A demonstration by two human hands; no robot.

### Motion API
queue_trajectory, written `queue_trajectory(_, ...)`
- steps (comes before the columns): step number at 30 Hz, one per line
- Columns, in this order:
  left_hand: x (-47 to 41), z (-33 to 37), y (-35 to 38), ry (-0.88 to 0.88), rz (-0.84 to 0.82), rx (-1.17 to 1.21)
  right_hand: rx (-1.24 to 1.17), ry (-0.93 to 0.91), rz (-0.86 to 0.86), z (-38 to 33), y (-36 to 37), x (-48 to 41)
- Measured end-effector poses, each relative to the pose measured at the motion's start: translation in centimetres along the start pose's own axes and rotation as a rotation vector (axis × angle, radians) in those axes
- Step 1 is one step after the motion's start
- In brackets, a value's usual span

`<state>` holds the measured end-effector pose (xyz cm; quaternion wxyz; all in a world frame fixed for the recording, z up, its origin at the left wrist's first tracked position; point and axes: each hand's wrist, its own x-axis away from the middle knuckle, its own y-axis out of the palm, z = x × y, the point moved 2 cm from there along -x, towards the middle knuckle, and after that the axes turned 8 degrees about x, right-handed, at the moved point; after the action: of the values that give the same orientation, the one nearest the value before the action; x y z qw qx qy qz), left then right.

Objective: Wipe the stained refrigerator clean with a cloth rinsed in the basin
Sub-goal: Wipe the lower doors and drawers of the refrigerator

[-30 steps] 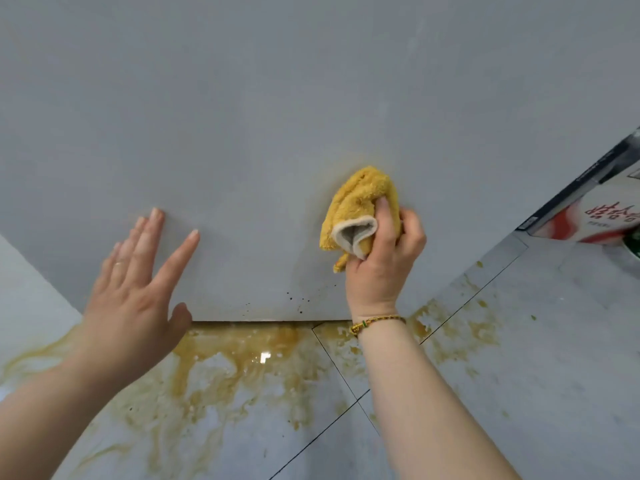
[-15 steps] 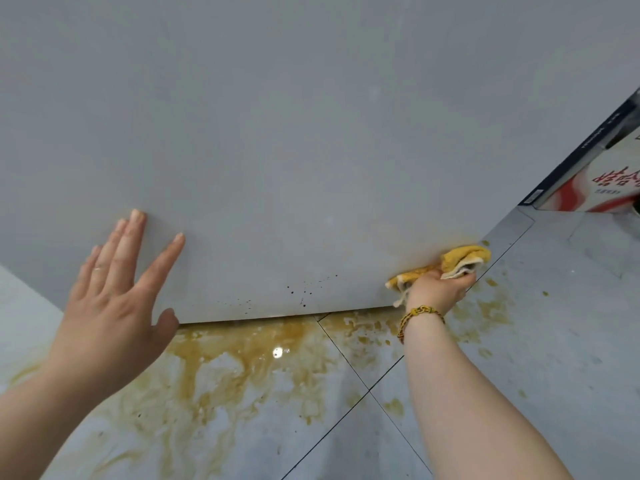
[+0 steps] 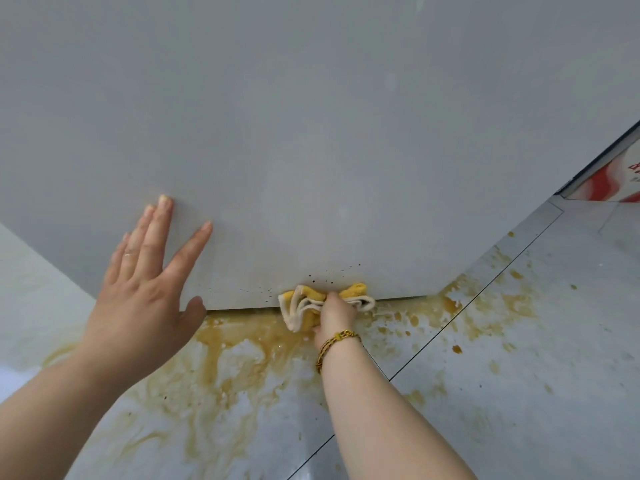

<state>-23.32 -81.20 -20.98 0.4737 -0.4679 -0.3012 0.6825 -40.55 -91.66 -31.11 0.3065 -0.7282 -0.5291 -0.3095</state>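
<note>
The step in hand is the wiping itself, down at the bottom edge of the refrigerator (image 3: 311,150). The right hand (image 3: 334,315) has its fingers curled tight round a bunched yellow cloth (image 3: 299,306) with a cream border and presses it against the lower lip of the grey panel, just above the floor. The left hand (image 3: 145,282) holds nothing: its fingers are straight and spread, and the fingertips seem to rest on the panel at the left, as a brace.

A scatter of small dark specks (image 3: 329,277) sits on the panel just above the cloth, with finer ones trailing left. I judge the next move calls for a short upward or sideways pass over those specks, with firm pressure. The cloth probably needs a rinse soon, but the basin is not in view.

The panel is plain, matte and pale grey, and the rest of it looks largely clean. Below it, the glossy grey floor tiles (image 3: 519,375) carry a wide yellow-brown spill (image 3: 242,344), wet and streaked near the left, spattered toward the right. A red-and-white printed surface (image 3: 609,181) shows at the far right edge.
</note>
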Motion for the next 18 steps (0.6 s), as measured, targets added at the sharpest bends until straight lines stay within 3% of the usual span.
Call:
queue_trajectory(4, 0.2, -0.1, -0.4, 0.029, -0.003, 0.012, -0.254, -0.296, 0.254, -3.3, -2.2, 0.4)
queue_trajectory(8, 0.3, -0.4, -0.5, 0.038, 0.02, 0.032, -0.094, -0.544, 0.314, -3.0, 0.1, 5.4)
queue_trajectory(10, 0.5, -0.4, -0.5, 0.031, 0.03, 0.032, -0.026, -0.611, 0.251, -1.4, 2.6, 7.6)
queue_trajectory(17, 0.4, -0.7, -0.4, 0.028, 0.035, 0.035, -0.119, -0.395, 0.1, -1.1, 4.0, 6.9)
queue_trajectory(18, 0.4, -0.7, -0.4, 0.024, 0.03, 0.036, -0.162, -0.296, 0.077, -1.0, 4.3, 6.6)
